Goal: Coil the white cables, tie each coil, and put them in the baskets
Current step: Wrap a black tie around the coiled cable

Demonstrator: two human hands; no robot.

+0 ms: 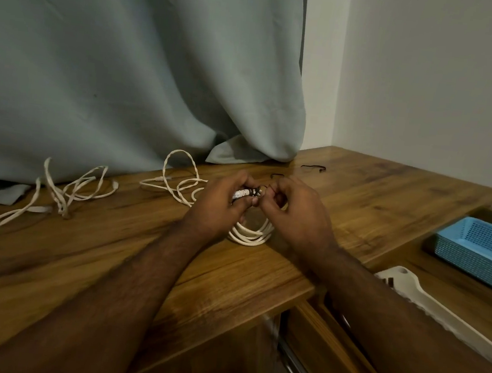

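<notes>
**Head view: both hands tying a coil at the table's far side**

Head camera looks down on a wooden table [83, 259] pushed against a grey-green curtain [114, 64], which drapes onto its far edge; a plain white wall meets the far right corner. The left hand [221, 205] has its fingers curled round the gathered top of a white cable coil [251, 233], whose loops rest on the wood below. The right hand [297, 213] pinches a thin dark tie [264, 190] at that same bundle. A loose white cable [175, 178] sprawls just left of the hands, another tangled cable [62, 196] lies towards the far left edge. Two spare dark ties [312, 168] lie near the far edge. Past the table's right edge, lower down, sit a blue basket [482, 253] and a white basket [439, 312]. Bare wood stretches along the near edge.
</notes>
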